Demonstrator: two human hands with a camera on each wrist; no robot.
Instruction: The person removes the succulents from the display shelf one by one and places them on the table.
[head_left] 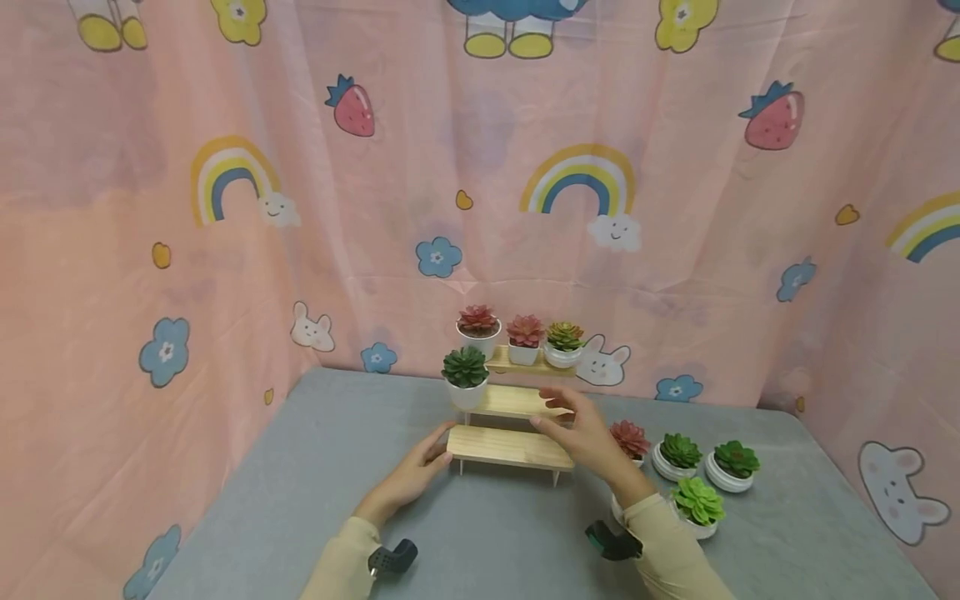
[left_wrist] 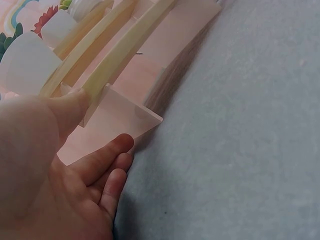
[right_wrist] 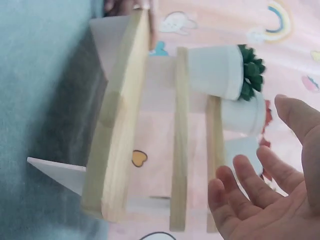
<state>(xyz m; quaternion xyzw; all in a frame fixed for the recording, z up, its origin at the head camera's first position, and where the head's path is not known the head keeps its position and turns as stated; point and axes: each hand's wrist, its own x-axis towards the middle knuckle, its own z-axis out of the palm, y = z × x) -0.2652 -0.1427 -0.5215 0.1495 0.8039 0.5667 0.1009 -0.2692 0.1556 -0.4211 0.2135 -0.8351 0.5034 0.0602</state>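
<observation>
Three boards (head_left: 517,402) form the wooden stand (head_left: 510,447), its long axis running left to right, lowest step toward the person. At the stand's left end, the left hand (head_left: 408,477) has its thumb against the lowest board, fingers loosely extended. Near its right end, the right hand (head_left: 588,437) is spread wide, holding nothing. A dark green succulent (head_left: 465,379) sits at the middle board's left end; more potted succulents (head_left: 678,454) stand right of the stand.

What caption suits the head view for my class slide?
Left hand at a three-tier wooden stand, right hand near its right end, dark green succulent on the middle tier, three more above.
</observation>
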